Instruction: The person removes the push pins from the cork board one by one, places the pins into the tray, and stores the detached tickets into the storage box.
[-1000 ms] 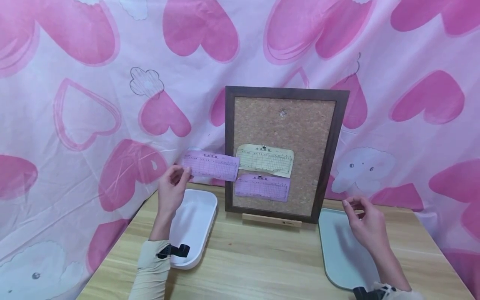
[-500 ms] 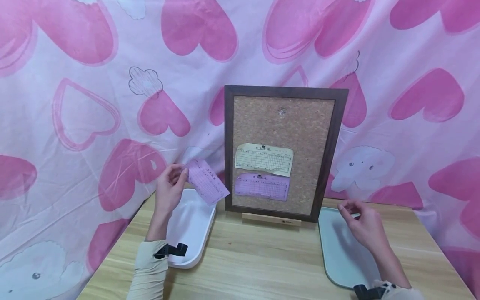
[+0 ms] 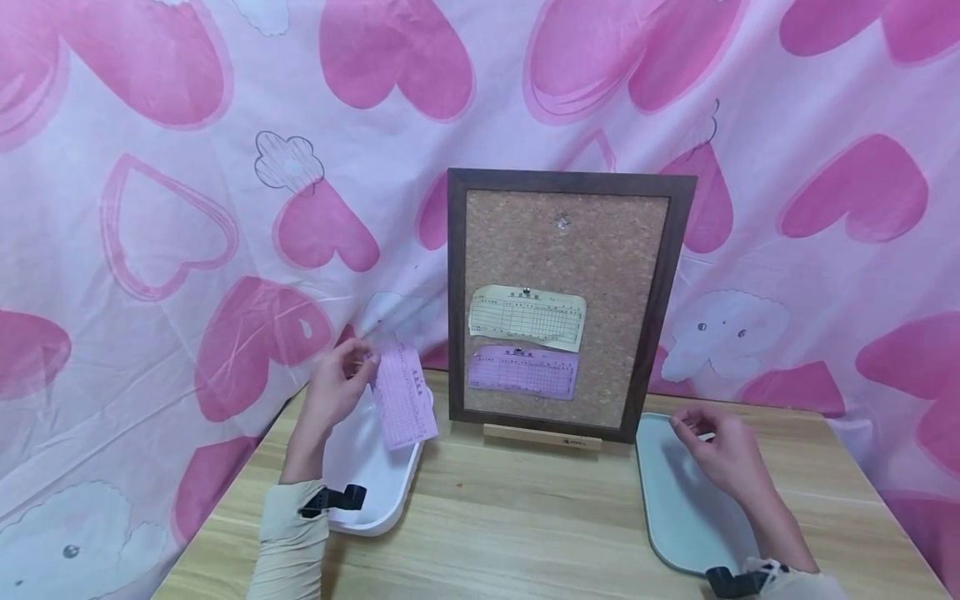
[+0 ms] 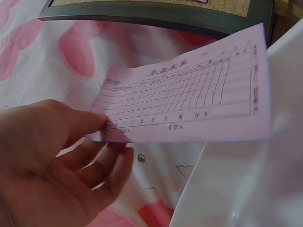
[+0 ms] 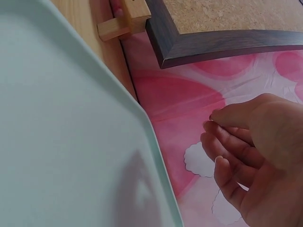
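Observation:
My left hand (image 3: 335, 385) pinches a purple receipt slip (image 3: 405, 396) by one short end, between thumb and fingers. The slip hangs tilted over the white tray (image 3: 405, 492); its printed table shows close up in the left wrist view. My right hand (image 3: 722, 450) hovers above the pale green tray (image 3: 675, 533). Its thumb tip meets the index fingertip and the other fingers curl; I cannot tell whether a tiny thing is between them. On the framed cork board (image 3: 555, 258), a yellow slip (image 3: 527, 318) is fastened above another purple slip (image 3: 522, 372).
The board leans on a small wooden stand (image 3: 542, 437) at the back of the wooden table (image 3: 510, 517). A shiny pin-like spot (image 3: 562, 222) sits high on the cork. Behind everything hangs a pink heart-patterned cloth (image 3: 300, 83).
The purple slip in my left hand has swung down from level beside the board to hanging over the white tray. The left hand has lowered slightly; the right hand has drifted slightly left.

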`<state>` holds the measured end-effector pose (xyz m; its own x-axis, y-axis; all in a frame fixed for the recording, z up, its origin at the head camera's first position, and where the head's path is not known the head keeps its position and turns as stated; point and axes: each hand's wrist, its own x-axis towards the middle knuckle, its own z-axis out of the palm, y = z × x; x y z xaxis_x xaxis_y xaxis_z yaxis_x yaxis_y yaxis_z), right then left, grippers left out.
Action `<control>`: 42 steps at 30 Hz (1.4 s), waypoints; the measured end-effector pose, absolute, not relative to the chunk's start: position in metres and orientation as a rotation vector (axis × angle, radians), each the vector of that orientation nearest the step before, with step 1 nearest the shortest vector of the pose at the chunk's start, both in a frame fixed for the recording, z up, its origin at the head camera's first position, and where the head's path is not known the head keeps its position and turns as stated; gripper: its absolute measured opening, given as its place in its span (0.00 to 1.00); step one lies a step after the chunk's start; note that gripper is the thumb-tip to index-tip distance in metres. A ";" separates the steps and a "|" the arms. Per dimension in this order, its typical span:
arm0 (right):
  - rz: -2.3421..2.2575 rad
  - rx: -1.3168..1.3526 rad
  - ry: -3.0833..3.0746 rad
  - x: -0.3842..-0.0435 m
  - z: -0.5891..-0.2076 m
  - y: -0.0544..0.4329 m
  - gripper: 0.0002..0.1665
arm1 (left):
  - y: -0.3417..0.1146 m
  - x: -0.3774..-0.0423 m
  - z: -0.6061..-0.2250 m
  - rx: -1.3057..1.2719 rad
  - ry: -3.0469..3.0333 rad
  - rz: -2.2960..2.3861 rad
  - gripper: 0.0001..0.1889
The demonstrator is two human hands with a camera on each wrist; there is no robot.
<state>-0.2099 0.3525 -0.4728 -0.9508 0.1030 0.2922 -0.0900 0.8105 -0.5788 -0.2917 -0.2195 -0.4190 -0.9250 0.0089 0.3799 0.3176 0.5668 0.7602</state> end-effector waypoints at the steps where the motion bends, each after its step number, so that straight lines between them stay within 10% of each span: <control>1: 0.889 -0.012 -2.697 -0.210 -0.474 0.353 0.09 | -0.220 -0.292 -0.420 -0.273 -2.516 -1.263 0.10; 42: 0.980 -0.016 -2.966 -0.214 -0.504 0.371 0.05 | -0.225 -0.288 -0.434 -0.279 -3.112 -0.977 0.15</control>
